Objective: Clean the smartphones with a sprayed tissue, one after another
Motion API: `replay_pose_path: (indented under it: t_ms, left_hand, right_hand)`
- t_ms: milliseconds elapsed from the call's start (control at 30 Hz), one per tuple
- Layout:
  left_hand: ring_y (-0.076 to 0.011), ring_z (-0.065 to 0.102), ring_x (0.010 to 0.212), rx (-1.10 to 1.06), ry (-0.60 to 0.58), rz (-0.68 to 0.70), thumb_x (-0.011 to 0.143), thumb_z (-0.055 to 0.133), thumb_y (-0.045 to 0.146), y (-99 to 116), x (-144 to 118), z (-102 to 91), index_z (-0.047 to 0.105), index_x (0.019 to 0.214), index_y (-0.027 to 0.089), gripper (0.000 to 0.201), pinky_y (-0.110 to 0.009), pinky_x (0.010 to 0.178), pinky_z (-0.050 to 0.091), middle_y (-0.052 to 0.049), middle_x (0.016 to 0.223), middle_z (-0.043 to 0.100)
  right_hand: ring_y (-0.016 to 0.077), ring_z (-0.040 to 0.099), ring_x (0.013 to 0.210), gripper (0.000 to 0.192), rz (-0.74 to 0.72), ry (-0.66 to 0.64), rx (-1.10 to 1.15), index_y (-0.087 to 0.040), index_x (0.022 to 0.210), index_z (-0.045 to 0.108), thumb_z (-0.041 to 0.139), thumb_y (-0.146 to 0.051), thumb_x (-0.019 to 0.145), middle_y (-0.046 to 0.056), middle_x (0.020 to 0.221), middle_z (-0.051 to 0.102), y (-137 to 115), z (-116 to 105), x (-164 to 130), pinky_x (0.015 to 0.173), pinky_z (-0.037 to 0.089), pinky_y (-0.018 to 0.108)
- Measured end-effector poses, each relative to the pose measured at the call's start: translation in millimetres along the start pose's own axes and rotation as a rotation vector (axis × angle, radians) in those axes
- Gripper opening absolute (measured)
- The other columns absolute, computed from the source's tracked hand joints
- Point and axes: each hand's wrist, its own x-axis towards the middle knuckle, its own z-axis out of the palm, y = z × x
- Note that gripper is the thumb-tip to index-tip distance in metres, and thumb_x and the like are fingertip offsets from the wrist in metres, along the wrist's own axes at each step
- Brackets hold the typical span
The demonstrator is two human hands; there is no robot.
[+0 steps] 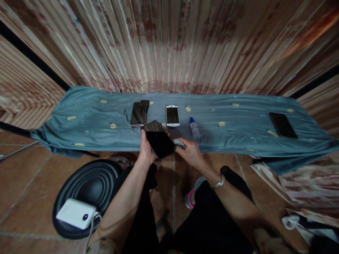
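Left hand (pixel 147 150) clamps black phone (pixel 160 144) from its left edge, long axis tilted away-left; right hand (pixel 191 152), just right, prob. pinches grey cloth (pixel 179 143) at phone's edge.

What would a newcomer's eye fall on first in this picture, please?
Probably the glossy black phone at the centre, gripped by the left hand while the right hand presses a small grey cloth to its edge. Behind stretches the long teal embroidered cloth, with a white-framed phone and a small clear blue-capped bottle lying on it.
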Motion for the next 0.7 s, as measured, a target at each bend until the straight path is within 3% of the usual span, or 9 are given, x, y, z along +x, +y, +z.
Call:
replay_pose_path:
  t_ms: [100, 200, 333, 467, 700]
  left_hand:
    - [-0.0298, 0.071, 0.103, 0.027, 0.034, 0.001, 0.094, 0.024, 0.068, -4.1, 0.0, 2.6, 0.063, 0.127, 0.009, 0.078, -0.045, 0.098, 0.053, -0.016, 0.103, 0.076]
    - [-0.0289, 0.073, 0.099, 0.052, 0.061, -0.005, 0.094, 0.024, 0.068, -7.6, 0.6, 1.9, 0.065, 0.123, 0.008, 0.079, -0.043, 0.097, 0.054, -0.016, 0.096, 0.077]
    - [-0.0287, 0.073, 0.098, 0.066, 0.056, 0.001, 0.093, 0.024, 0.07, -10.1, 4.1, -1.8, 0.066, 0.121, 0.009, 0.079, -0.042, 0.096, 0.055, -0.015, 0.093, 0.078]
    - [-0.0296, 0.073, 0.099, 0.071, 0.061, 0.03, 0.094, 0.023, 0.069, -10.4, 6.0, -2.5, 0.066, 0.123, 0.008, 0.079, -0.042, 0.096, 0.055, -0.016, 0.095, 0.077]
    - [-0.0302, 0.072, 0.103, 0.104, 0.078, 0.051, 0.095, 0.025, 0.067, -10.7, 2.4, 1.7, 0.06, 0.134, 0.009, 0.078, -0.042, 0.097, 0.055, -0.016, 0.105, 0.077]
  right_hand:
    - [0.0185, 0.064, 0.08, 0.014, -0.073, 0.017, -0.035, -0.022, 0.087, 0.074, 0.062, -0.027, 0.083, 0.004, 0.083, 0.072, -6.1, -5.2, -0.7, 0.076, 0.047, 0.028]
    - [0.0168, 0.062, 0.075, 0.017, -0.054, -0.044, 0.075, -0.02, 0.087, 0.075, 0.061, -0.029, 0.083, 0.003, 0.079, 0.07, -7.0, -8.6, -0.5, 0.072, 0.046, 0.027]
    - [0.0126, 0.055, 0.062, 0.02, 0.178, -0.177, 0.435, -0.018, 0.077, 0.073, 0.065, -0.037, 0.076, -0.002, 0.066, 0.064, -6.0, -8.9, -0.2, 0.061, 0.041, 0.024]
    - [0.0135, 0.061, 0.066, 0.026, 0.435, -0.197, 0.8, -0.021, 0.079, 0.076, 0.077, -0.043, 0.066, -0.002, 0.071, 0.07, -12.0, -6.6, -1.9, 0.063, 0.046, 0.025]
    - [0.0121, 0.063, 0.064, 0.036, 0.578, -0.158, 0.936, -0.02, 0.077, 0.077, 0.091, -0.042, 0.051, -0.001, 0.072, 0.073, -17.4, -0.9, -4.9, 0.063, 0.05, 0.023]
